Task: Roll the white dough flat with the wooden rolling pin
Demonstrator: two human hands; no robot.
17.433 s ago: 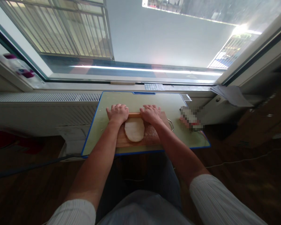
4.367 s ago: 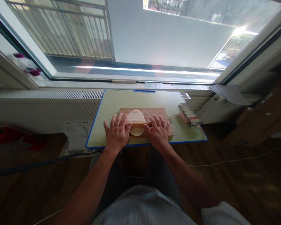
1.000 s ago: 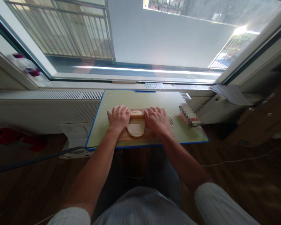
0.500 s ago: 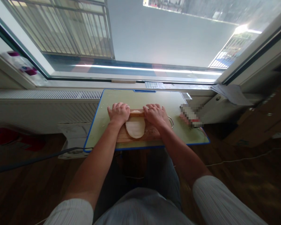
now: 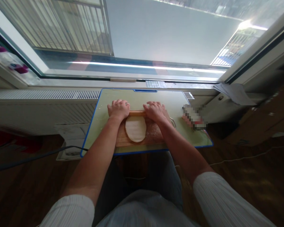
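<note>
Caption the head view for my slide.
Left hand and right hand on a rolling pin, at the far edge of dough on a board.

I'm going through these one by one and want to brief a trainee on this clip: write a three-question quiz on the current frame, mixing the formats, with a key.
1. Multiple choice: what lies on the wooden board, just on the near side of the rolling pin?
A. a bottle
B. flattened dough
C. loose papers

2. True or false: the left hand and the right hand are both on the rolling pin.

3. Fill in the missing word: the wooden board rests on a pale tabletop whose rim is coloured ____.

Key: 1. B; 2. true; 3. blue
</note>
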